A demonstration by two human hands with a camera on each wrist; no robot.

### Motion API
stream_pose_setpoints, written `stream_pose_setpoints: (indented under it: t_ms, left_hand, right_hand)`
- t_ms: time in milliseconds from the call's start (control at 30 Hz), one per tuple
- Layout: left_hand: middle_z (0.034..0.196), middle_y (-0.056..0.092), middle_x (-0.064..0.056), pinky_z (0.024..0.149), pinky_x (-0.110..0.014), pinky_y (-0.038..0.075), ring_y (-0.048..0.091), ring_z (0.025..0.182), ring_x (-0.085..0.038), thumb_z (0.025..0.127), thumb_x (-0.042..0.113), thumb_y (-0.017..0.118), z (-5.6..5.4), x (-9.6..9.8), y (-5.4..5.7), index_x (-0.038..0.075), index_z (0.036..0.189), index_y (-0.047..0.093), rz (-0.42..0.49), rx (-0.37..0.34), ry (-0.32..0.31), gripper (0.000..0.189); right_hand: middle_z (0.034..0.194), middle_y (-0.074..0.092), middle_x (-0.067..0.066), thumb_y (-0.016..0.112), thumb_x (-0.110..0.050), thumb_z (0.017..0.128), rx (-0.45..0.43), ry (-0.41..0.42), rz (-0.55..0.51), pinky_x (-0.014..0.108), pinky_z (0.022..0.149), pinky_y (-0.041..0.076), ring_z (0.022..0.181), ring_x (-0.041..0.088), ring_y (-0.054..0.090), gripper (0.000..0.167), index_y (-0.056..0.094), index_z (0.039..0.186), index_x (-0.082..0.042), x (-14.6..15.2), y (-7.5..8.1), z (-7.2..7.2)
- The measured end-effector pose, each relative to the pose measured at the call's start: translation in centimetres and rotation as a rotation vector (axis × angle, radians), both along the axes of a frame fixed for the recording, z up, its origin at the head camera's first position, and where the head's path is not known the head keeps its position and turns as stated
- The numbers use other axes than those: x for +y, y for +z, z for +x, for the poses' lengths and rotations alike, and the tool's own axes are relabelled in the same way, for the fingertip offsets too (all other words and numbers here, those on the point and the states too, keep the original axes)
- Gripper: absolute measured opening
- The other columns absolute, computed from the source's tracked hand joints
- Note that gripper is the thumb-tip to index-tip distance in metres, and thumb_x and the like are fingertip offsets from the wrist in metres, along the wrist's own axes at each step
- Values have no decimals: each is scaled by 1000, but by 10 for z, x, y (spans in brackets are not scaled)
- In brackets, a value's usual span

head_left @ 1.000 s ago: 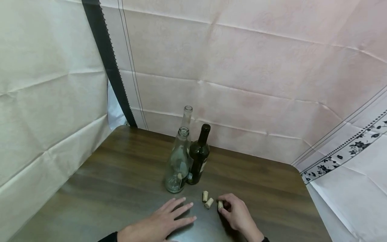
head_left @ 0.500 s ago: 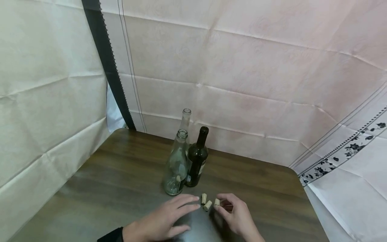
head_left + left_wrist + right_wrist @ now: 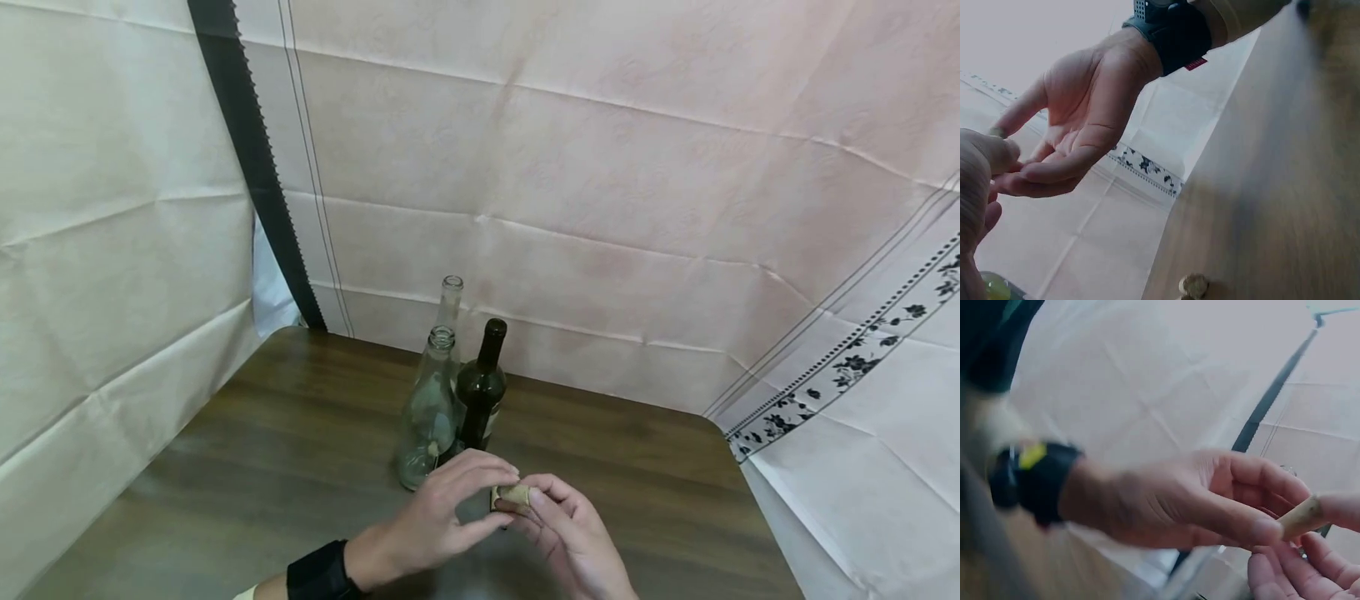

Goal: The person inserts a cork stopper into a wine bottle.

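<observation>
My right hand (image 3: 573, 533) pinches a cork (image 3: 512, 497) by one end, raised in front of the bottles. At the cork's other end my left hand (image 3: 442, 507) curves in a loose C, its fingertips and thumb right beside the cork. In the right wrist view the left thumb (image 3: 1266, 530) overlaps the end of this cork (image 3: 1302, 519), with right fingers (image 3: 1316, 572) below. In the left wrist view the right hand (image 3: 1094, 112) faces the left hand (image 3: 975, 187). More corks (image 3: 1195, 285) lie on the table there; my hands hide them in the head view.
Behind the hands stand two clear glass bottles, the nearer bottle (image 3: 427, 417) with a cork (image 3: 432, 450) showing through it, plus a dark wine bottle (image 3: 482, 383). The brown wooden table (image 3: 300, 450) backs onto hanging pale cloth (image 3: 570, 208).
My right hand has lifted the cork off the table and brought it left, turning it sideways. My left hand has left the tabletop and moved up and right to the cork.
</observation>
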State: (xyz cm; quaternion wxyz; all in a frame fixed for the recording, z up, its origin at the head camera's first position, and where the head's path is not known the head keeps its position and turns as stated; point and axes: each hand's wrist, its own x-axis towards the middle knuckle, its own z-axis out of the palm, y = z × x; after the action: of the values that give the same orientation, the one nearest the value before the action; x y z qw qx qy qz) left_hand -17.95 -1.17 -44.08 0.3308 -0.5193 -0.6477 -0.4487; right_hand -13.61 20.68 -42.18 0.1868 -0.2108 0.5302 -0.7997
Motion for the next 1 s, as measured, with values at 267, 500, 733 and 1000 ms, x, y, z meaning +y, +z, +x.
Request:
stream_pose_setpoints:
  t_ms: [267,500,733,1000]
  left_hand:
    - [111,72,-9,93,-22,56,68,104,-17,84,-5,82,0,8,1,1,119,66,89,-13,-43,38]
    - [109,73,-8,93,-21,57,69,102,-17,85,-6,81,0,7,-1,3,114,68,100,-23,-25,33]
    - [107,73,-7,91,-20,56,69,100,-16,81,-6,84,1,5,-3,4,113,68,106,-9,-11,36]
    - [106,74,-6,93,-21,56,70,100,-16,82,-4,84,4,-1,-5,5,112,69,99,-11,14,35]
  right_hand:
    - [143,62,5,10,-15,116,-92,269,-373,30,120,44,134,16,58,56,61,139,-6,-6,-14,-1]
    - [142,63,5,12,-16,116,-120,255,-396,30,119,44,133,16,59,55,61,139,-8,-9,-19,-1]
    - [135,68,4,17,-15,116,-95,198,-249,29,110,52,125,15,65,50,64,133,-9,-7,-14,-2]
    - [124,69,-3,49,-5,109,140,-240,156,27,76,62,101,8,69,23,61,130,-2,1,8,6]
